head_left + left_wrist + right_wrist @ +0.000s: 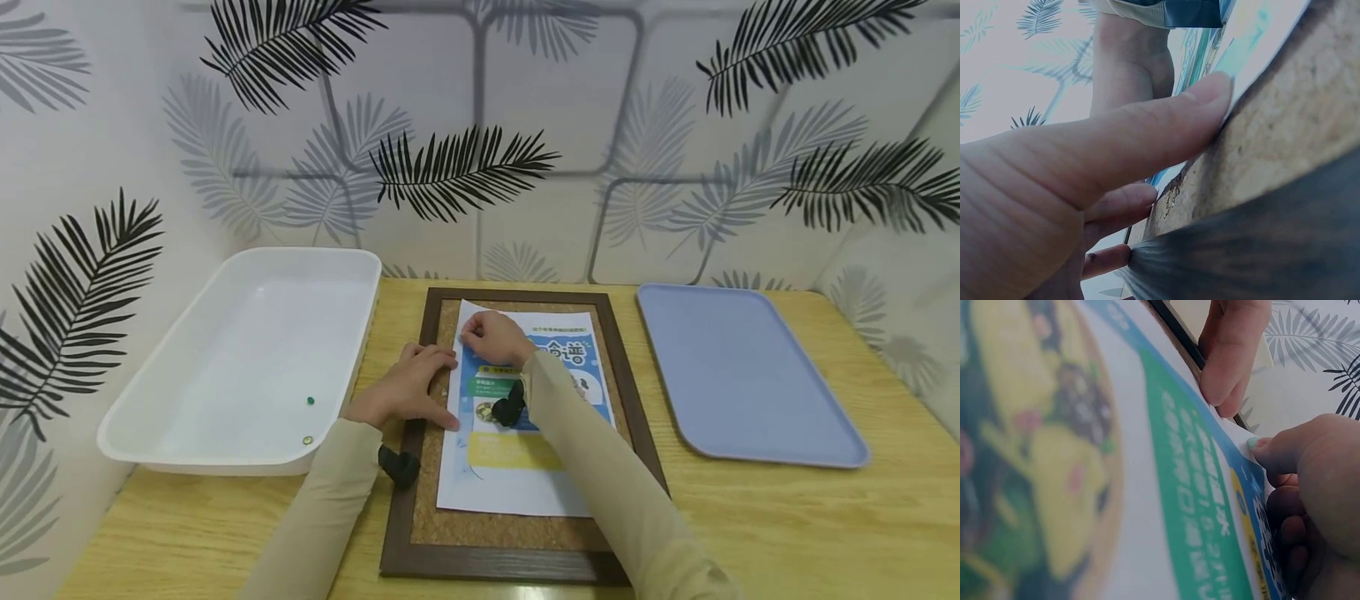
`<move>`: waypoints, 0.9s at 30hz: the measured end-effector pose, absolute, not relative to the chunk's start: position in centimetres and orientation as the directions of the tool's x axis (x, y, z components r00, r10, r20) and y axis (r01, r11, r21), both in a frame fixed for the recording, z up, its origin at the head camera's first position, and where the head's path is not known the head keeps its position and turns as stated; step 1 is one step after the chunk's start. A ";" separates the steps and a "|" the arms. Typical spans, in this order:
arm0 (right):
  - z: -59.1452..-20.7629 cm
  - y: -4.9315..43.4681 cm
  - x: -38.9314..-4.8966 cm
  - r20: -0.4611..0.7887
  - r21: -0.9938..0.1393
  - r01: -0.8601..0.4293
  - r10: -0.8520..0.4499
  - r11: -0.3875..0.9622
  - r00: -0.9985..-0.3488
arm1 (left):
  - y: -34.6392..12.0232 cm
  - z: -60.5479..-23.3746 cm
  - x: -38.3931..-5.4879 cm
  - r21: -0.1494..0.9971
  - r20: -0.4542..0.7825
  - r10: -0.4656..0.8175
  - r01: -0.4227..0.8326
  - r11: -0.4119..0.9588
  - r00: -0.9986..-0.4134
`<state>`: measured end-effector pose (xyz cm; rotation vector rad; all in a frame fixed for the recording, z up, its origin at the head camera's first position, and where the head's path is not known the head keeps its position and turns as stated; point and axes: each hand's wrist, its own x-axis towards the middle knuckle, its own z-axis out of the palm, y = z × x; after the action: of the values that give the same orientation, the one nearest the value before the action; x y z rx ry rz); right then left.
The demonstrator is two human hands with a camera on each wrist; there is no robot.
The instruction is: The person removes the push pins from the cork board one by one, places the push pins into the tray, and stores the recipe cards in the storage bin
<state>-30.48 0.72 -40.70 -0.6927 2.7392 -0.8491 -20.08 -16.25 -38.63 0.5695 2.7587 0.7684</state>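
A cork board (pixel 504 530) in a dark brown frame lies on the wooden table with a printed flyer (pixel 517 467) on it. My left hand (pixel 408 390) lies flat over the board's left side, and its straight fingers (pixel 1147 144) press the flyer's left edge. My right hand (pixel 491 337) is at the flyer's upper left with fingers curled. It pinches a small mint-green pin (pixel 1252 443) against the paper (pixel 1147 487). The left hand's fingertips (pixel 1229 362) sit just beyond it on the cork (pixel 1285 125).
A white bin (pixel 247 358) stands at the left with a green pin (pixel 310 401) and a yellowish pin (pixel 307 439) inside. A pale blue tray (pixel 738 375) lies at the right. Leaf-patterned walls close in behind and at both sides.
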 end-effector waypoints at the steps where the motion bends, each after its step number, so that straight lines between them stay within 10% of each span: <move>1: -40.7 0.7 -30.5 -0.046 -0.584 -0.372 -0.487 0.721 -0.872 | -16.3 -38.6 -20.1 0.533 -0.103 0.424 0.310 0.787 -0.900; 27: -40.9 1.3 -31.0 -0.056 -0.656 -0.354 -0.510 0.667 -0.858 | -16.1 -38.4 -20.3 0.520 -0.108 0.426 0.314 0.794 -0.898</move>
<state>-30.96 1.29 -40.93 -0.6978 2.6475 -0.9686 -20.26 -16.10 -38.40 0.5783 2.7644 0.7440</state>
